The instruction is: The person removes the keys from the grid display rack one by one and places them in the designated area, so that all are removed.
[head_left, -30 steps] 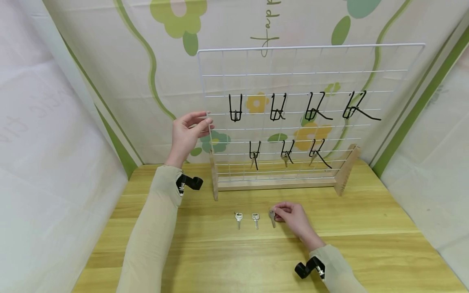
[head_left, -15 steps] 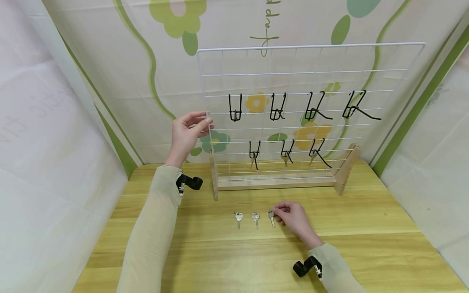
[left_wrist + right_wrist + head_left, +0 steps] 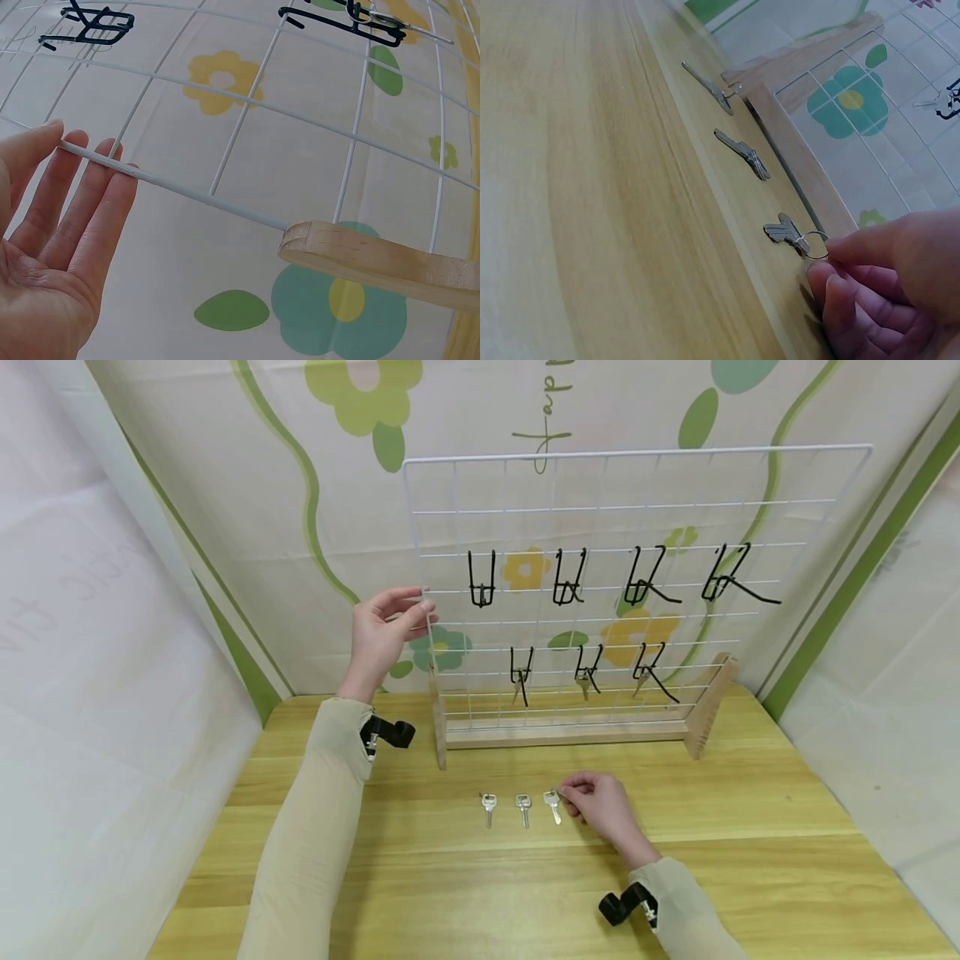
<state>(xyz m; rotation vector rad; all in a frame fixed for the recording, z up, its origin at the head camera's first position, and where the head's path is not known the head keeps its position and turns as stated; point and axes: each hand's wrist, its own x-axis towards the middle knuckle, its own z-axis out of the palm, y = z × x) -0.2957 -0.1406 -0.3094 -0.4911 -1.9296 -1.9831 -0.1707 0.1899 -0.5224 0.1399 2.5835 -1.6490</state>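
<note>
Fingers on the key: Your right hand (image 3: 602, 803) holds its fingers (image 3: 874, 244) nearly together, pinching the thin ring (image 3: 817, 245) of a key (image 3: 553, 802).
Fingers on the rack: Your left hand (image 3: 381, 631) pinches the left edge of the wire rack (image 3: 606, 455) between thumb and fingers.
Held key: It is in front of the rack, low over the surface (image 3: 450, 893); you cannot tell whether its blade touches down.
Loose keys: A middle key (image 3: 523, 812) and a left key (image 3: 489, 811) lie in front of the rack, beside the held one, in a loose row.
Hooks: Four upper hooks (image 3: 639, 585) and three lower hooks (image 3: 522, 675) sit on the rack; a hung key (image 3: 584, 687) appears at each lower one.
Ring risk: Your grip looks slight, taking only the ring's edge, so a tug or twist could let it slip and drop the key.
Row risk: A sideways sweep in front of the rack could knock the middle key askew.
Rack risk: Pulling too hard with your left hand could rock the rack on its wooden base (image 3: 570, 737) and set the hung keys swinging.
</note>
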